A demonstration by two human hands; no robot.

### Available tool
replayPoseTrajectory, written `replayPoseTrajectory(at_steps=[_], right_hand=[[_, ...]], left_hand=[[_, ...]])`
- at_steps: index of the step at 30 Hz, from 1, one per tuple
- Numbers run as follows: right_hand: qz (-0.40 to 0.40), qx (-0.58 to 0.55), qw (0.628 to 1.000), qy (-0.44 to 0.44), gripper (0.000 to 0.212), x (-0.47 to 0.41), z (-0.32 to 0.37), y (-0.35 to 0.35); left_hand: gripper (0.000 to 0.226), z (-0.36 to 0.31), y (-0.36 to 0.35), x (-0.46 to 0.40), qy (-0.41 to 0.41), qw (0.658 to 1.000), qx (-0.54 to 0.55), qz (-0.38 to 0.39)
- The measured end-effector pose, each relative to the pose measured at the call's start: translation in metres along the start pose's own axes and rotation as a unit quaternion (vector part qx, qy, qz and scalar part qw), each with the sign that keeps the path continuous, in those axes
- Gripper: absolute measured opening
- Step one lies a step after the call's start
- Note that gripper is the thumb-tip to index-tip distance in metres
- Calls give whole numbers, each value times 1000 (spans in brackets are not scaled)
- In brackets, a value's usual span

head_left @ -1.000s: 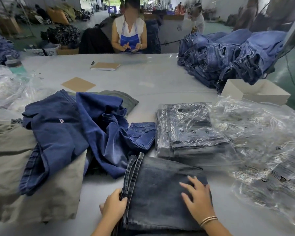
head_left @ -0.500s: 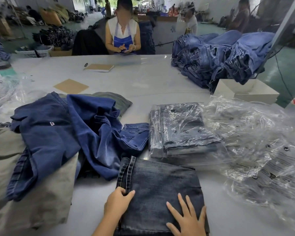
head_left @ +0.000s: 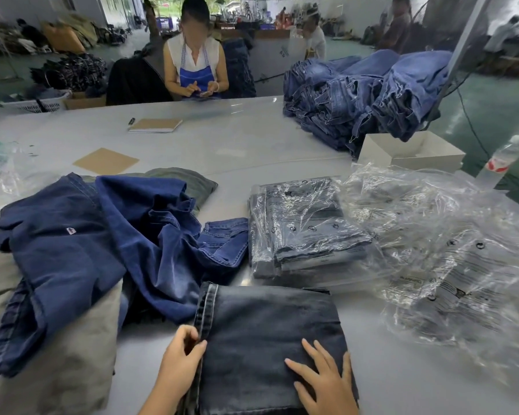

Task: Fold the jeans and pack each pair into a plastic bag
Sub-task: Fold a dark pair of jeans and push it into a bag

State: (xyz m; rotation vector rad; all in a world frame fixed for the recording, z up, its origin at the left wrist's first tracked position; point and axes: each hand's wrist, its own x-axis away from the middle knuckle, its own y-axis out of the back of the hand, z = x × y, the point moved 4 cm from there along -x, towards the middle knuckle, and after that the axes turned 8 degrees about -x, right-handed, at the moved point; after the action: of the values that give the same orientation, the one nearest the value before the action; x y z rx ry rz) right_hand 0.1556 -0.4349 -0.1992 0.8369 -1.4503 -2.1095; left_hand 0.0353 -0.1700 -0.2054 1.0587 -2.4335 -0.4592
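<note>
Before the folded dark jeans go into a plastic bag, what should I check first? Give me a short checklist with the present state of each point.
1. Folded dark jeans lie flat in a neat rectangle on the table: ok.
2. Left hand holds the seam edge of the fold: ok.
3. Right hand rests flat on top, fingers spread: ok.
4. Empty plastic bags lie to the right of the jeans: ok.
5. One bag already separated and opened: not ok, neither hand has one.
6. Bagged jeans just behind leave room for packing: cannot tell.
</note>
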Motion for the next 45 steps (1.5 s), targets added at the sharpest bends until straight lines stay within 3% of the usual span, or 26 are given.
replayPoseTrajectory(at_steps=[2,5,8,11,13,14,16,18,20,23,26,28,32,35,37,41,45], right_hand=[[-44,-19,999,13,40,3,-2,5],[1,-3,997,-77,52,4,-10,8],[76,27,992,-93,64,0,-16,1],[98,-4,994,-51,67,-4,-27,-5],[112,9,993,-23,63,-10,-30,-3],[158,-1,987,-23,62,-15,-35,-4],[210,-73,974,-37,60,-26,-49,-13],[204,-121,971,-40,48,-43,-61,-3],[74,-167,983,-29,24,-72,-76,28],[-85,-201,971,-100,18,-125,-117,70],[-128,-202,958,-156,14,-180,-152,94],[-106,-178,960,-188,21,-212,-174,97],[15,-141,948,-285,43,-254,-207,85],[114,-97,945,-291,52,-264,-213,71],[150,-47,944,-290,48,-267,-219,61],[155,36,933,-321,33,-267,-231,64],[135,73,942,-298,26,-280,-224,77]], left_hand=[[24,12,4,1,34,999,-14,-30],[24,17,-3,9,72,986,-144,-52],[57,-7,-17,14,33,960,-259,-102],[75,-41,-43,20,-137,914,-349,-156],[68,-55,-74,32,-286,858,-407,-123],[58,-58,-90,38,-332,834,-431,-92],[50,-55,-115,45,-337,810,-478,-35],[56,-47,-130,43,-311,820,-480,-11],[53,-44,-137,41,-291,836,-465,-3],[57,-46,-143,34,-269,850,-452,-11],[59,-50,-147,27,-265,861,-434,-24],[58,-52,-150,22,-269,863,-427,-26],[49,-58,-141,11,-267,864,-426,27],[46,-59,-138,6,-280,867,-411,33],[47,-58,-140,2,-274,878,-390,36],[49,-56,-142,-3,-262,885,-383,40],[47,-59,-139,1,-256,878,-401,58]])
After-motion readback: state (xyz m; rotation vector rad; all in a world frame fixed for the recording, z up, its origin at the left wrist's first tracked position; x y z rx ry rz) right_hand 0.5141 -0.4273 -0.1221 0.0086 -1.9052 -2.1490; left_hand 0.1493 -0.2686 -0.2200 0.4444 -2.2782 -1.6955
